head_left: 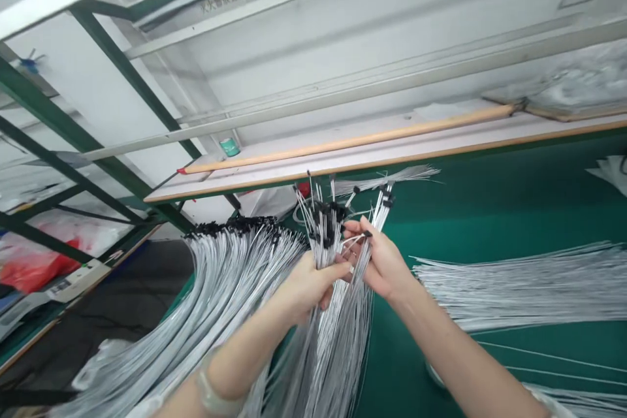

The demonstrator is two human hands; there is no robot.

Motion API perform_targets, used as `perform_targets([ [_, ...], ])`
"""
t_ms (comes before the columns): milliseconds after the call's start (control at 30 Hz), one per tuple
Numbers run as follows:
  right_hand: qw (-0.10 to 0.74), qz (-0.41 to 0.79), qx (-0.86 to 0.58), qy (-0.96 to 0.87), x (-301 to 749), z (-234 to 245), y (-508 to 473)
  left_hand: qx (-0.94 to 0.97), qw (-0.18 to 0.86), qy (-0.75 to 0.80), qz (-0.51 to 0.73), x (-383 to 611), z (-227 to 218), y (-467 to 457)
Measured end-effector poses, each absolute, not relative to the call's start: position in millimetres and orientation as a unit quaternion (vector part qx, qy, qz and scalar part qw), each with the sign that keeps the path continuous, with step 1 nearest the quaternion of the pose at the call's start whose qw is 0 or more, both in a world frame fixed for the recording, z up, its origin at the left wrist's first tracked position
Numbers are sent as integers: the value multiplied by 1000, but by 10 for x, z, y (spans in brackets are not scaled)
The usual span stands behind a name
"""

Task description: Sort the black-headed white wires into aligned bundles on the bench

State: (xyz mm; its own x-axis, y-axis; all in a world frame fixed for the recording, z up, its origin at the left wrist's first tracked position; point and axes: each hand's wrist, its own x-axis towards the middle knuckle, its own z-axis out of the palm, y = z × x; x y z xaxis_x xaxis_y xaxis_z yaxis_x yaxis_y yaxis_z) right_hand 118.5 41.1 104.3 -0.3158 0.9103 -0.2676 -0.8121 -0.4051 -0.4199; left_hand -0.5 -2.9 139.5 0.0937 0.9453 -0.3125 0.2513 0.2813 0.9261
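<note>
My left hand (308,284) is closed around a bunch of thin grey wires (333,339) with small black tips (326,215), held upright above the green table (490,215). My right hand (379,261) sits just right of it, fingers pinched on one black-tipped wire (362,235) of the same bunch. The wires hang down between my forearms.
A large sheaf of the same grey wires (206,313) lies to the left, draped over the table edge. Another flat pile (529,284) lies to the right. A wooden-edged shelf (392,153) with a green tape roll (228,147) runs behind. Green metal frames (63,124) stand at the left.
</note>
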Motion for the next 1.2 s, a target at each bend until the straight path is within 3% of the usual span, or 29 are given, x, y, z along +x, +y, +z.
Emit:
perform_targets([
  [167, 569, 777, -260, -65, 1380, 698, 487, 431, 604, 588, 322, 230, 1032, 159],
  [500, 593, 759, -236, -125, 1395, 343, 452, 389, 600, 569, 407, 321, 718, 250],
  [733, 535, 767, -294, -197, 1393, 290, 289, 402, 555, 578, 443, 235, 765, 390],
  [1000, 430, 813, -278, -278, 1301, 172, 243, 402, 615, 540, 410, 287, 865, 524],
  [1200, 427, 835, -222, -267, 1281, 152, 209, 434, 611, 525, 402, 263, 788, 554],
])
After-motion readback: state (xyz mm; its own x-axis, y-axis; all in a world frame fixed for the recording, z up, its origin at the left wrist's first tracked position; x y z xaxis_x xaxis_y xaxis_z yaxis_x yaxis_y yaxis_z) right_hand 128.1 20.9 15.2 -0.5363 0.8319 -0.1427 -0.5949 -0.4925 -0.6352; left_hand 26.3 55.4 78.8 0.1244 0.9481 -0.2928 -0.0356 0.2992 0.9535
